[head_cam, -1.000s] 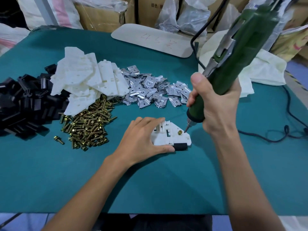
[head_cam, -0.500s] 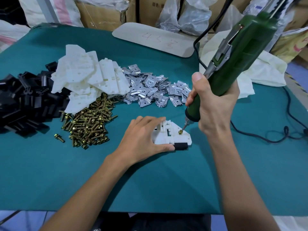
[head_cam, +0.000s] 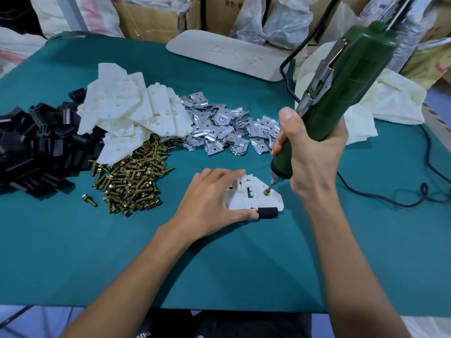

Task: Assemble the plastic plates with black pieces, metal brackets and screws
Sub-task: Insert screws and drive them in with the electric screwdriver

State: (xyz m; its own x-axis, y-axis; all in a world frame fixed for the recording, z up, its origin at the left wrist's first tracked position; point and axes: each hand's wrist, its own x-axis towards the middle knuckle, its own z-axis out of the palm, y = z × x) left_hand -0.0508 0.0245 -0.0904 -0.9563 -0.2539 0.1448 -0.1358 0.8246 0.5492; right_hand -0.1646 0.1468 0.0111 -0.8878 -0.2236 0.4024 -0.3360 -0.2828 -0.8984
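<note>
Now — plate [head_cam: 244, 198] lies near-centre on the table [head_cam: 219, 264], black piece [head_cam: 268, 212] clipped on its near edge. Left hand [head_cam: 210, 203] spread flat, fingers pressing the plate's left side, thumb along the near edge. Right hand [head_cam: 310, 152] wrapped round the green driver [head_cam: 341, 93], bit seated on the screw [head_cam: 266, 192]. Plate looks light, stiff, apt to skid or spin under torque — best pinned flat from above, clear of the bit.
</note>
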